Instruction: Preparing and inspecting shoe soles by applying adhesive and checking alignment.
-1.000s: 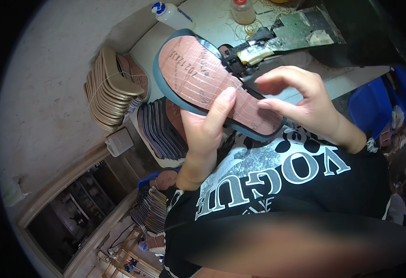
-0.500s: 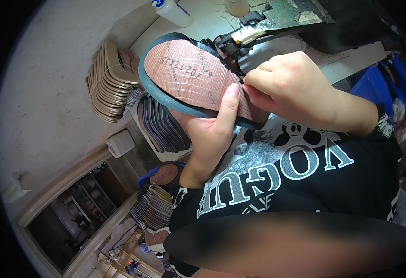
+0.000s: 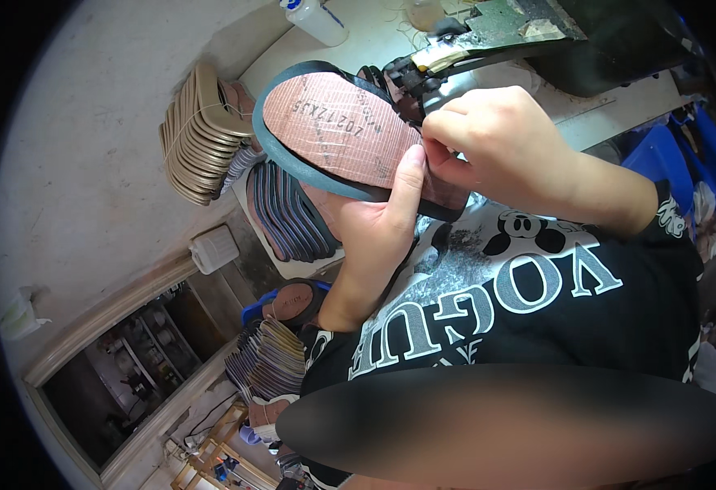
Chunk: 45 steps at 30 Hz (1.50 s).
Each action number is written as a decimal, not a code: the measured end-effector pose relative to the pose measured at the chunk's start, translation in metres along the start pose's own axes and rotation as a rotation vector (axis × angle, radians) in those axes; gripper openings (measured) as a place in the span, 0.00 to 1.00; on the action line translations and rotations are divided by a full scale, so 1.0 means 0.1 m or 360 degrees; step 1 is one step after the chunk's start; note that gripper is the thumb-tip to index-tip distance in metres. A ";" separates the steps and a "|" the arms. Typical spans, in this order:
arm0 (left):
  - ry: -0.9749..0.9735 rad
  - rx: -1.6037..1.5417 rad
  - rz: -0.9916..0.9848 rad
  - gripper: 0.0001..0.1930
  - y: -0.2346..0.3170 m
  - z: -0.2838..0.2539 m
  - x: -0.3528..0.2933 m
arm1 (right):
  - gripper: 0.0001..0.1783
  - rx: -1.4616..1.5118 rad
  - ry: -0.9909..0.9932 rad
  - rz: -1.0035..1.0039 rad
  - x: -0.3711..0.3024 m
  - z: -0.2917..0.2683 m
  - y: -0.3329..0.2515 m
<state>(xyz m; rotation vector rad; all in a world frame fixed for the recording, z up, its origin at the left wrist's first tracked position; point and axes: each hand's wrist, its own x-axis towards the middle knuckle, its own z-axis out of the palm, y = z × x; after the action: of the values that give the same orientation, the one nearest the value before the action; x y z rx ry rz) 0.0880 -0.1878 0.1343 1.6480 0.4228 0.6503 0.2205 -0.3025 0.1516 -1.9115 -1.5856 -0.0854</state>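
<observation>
A shoe insole (image 3: pixel 317 114) is held up over the worktable, its pinkish-brown ribbed underside facing me and a dark rim band along its edge. My left hand (image 3: pixel 378 224) grips its lower part from below, with the thumb pressed flat on the underside. My right hand (image 3: pixel 501 135) is closed in a pinch at the insole's right edge, close to the left thumb. Whatever lies between those fingertips is hidden. Just beyond the insole and right hand is the dark metal head (image 3: pixel 413 77) of a worn green machine (image 3: pixel 509 33).
Left of the insole stand a tied stack of tan insoles (image 3: pixel 203 135) and a stack of dark-edged ones (image 3: pixel 289 216). A white bottle (image 3: pixel 315 20) stands on the white table (image 3: pixel 619 102) at the back. Blue plastic (image 3: pixel 660 163) hangs at right; a white jug (image 3: pixel 213 249) is by the wall.
The view has shifted slightly. The right hand has drawn in a little closer to the insole's edge, still pinching. The left hand keeps the same grip.
</observation>
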 end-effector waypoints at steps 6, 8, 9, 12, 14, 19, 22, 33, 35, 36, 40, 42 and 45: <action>0.0004 -0.0219 -0.0061 0.18 0.01 -0.11 0.03 | 0.03 0.1033 -0.0143 0.0501 0.06 0.01 0.07; 0.0027 -0.0463 -0.0185 0.17 0.05 -0.17 0.04 | 0.04 0.1573 -0.0306 0.0741 0.06 0.10 0.16; 0.0033 -0.0704 -0.0312 0.17 0.06 -0.20 0.04 | 0.04 0.1752 -0.0387 0.0837 0.07 0.12 0.17; 0.0002 -0.0840 -0.0444 0.20 0.11 -0.29 0.00 | 0.06 0.2035 -0.0492 0.1031 0.13 0.13 0.12; -0.0049 -0.0900 -0.0556 0.24 0.11 -0.33 -0.04 | 0.07 0.2181 -0.0524 0.1085 0.12 0.19 0.10; 0.0041 -0.0491 -0.0300 0.25 0.01 -0.36 -0.14 | 0.09 0.2197 -0.0589 0.0873 0.08 0.22 0.08; 0.0159 -0.0594 -0.0316 0.18 0.14 -0.24 -0.16 | 0.10 0.1913 -0.0650 0.0684 0.08 0.15 0.11; -0.0238 -0.0537 -0.0644 0.15 0.12 0.04 -0.30 | 0.06 0.1719 -0.0569 0.0699 -0.31 -0.02 0.26; -0.0262 -0.0186 -0.0521 0.19 0.16 0.11 -0.31 | 0.07 0.1054 -0.0310 0.0440 -0.38 -0.07 0.20; -0.0271 -0.0177 -0.0527 0.19 0.15 0.14 -0.31 | 0.07 0.0794 -0.0127 0.0307 -0.43 -0.01 0.19; -0.0172 -0.0027 -0.0340 0.20 0.14 0.19 -0.29 | 0.06 0.1105 -0.0123 0.0421 -0.43 -0.01 0.19; -0.0031 -0.0191 -0.0280 0.20 0.11 0.19 -0.23 | 0.04 0.1790 -0.0211 0.0669 -0.40 0.03 0.26; -0.0051 -0.0553 -0.0412 0.22 0.02 0.20 -0.16 | 0.04 0.2227 -0.0248 0.0778 -0.42 0.12 0.27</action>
<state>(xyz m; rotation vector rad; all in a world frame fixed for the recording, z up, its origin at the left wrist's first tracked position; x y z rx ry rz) 0.0875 -0.2132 0.1318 1.2474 0.4628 0.4720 0.2297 -0.3338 0.1124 -1.0537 -0.7353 1.0926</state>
